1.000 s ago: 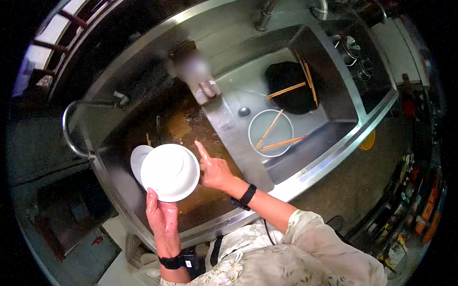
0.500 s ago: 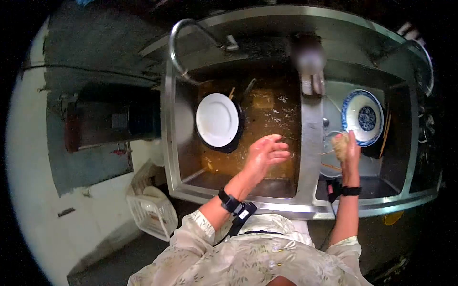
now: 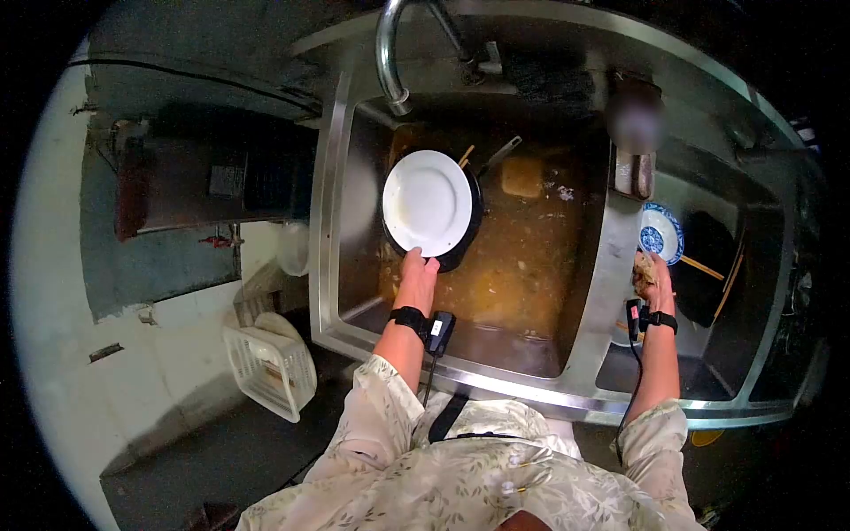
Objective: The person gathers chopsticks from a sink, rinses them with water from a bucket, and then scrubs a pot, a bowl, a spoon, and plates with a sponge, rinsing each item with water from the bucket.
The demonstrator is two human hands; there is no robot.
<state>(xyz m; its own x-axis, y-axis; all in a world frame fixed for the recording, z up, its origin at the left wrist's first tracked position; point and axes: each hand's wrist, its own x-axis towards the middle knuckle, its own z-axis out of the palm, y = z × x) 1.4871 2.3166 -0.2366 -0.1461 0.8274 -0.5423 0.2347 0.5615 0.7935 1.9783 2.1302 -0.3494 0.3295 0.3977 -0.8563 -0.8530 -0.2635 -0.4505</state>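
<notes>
My left hand (image 3: 418, 276) is at the near rim of a white plate (image 3: 428, 199), thumb over the edge and the other fingers partly hidden. The plate rests on a dark pan (image 3: 479, 212) in the brown water of the left basin (image 3: 522, 292). In the right basin, my right hand (image 3: 657, 288) is closed around a crumpled tan scrubber (image 3: 644, 273). Its fingers are right beside a white bowl with a blue pattern (image 3: 673, 232), which overlaps the hand's upper edge in this view.
A curved faucet (image 3: 390, 62) hangs over the left basin's back corner. Chopsticks (image 3: 704, 268) lie in the right basin. Bottle-like items (image 3: 633, 173) stand on the divider (image 3: 611, 257). A white plastic basket (image 3: 274, 367) sits at the lower left.
My left hand has moved left from over the water to the white plate's near rim. My right hand still holds the scrubber beside the bowl. The camera view has shifted.
</notes>
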